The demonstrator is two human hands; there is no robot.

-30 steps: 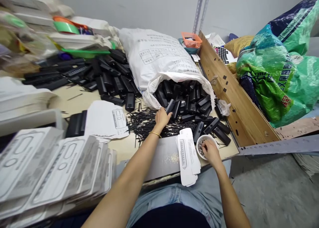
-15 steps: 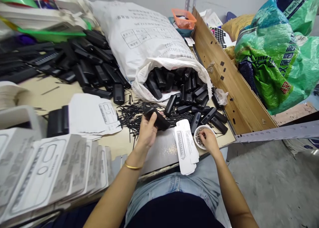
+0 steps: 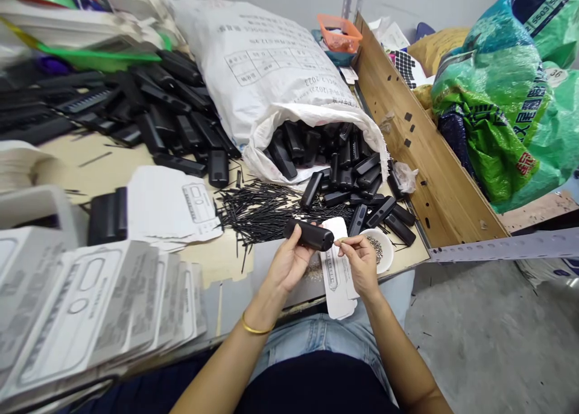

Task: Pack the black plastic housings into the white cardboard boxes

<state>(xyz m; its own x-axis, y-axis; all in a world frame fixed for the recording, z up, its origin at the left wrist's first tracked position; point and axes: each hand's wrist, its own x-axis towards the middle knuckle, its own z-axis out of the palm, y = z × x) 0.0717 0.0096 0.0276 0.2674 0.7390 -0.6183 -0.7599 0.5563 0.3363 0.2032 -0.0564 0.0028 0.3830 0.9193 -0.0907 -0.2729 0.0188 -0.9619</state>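
Observation:
In my left hand point(image 3: 289, 268) is a black oblong plastic casing point(image 3: 311, 235), held level over the front of the table with one end facing right. My right hand point(image 3: 362, 263) has its thumb and fingers pinched at that end; whatever sits between the fingertips is too small to make out. Just behind the right hand stands a white bowl point(image 3: 387, 259) of small shiny metal pieces point(image 3: 375, 247), partly covered by the fingers. A stack of white printed cards point(image 3: 342, 302) lies below both hands, jutting over the table edge.
Thin black sticks point(image 3: 257, 212) lie heaped behind my hands. A white woven sack point(image 3: 266, 58) spills similar black casings point(image 3: 348, 160). Printed boxes point(image 3: 85, 317) stand at left, near flat white cards point(image 3: 167, 203). A wooden board point(image 3: 425, 166) borders the right side.
My right hand has left the bowl and moved left to the casing's end. My left hand has brought the casing right and slightly down, turning it more level.

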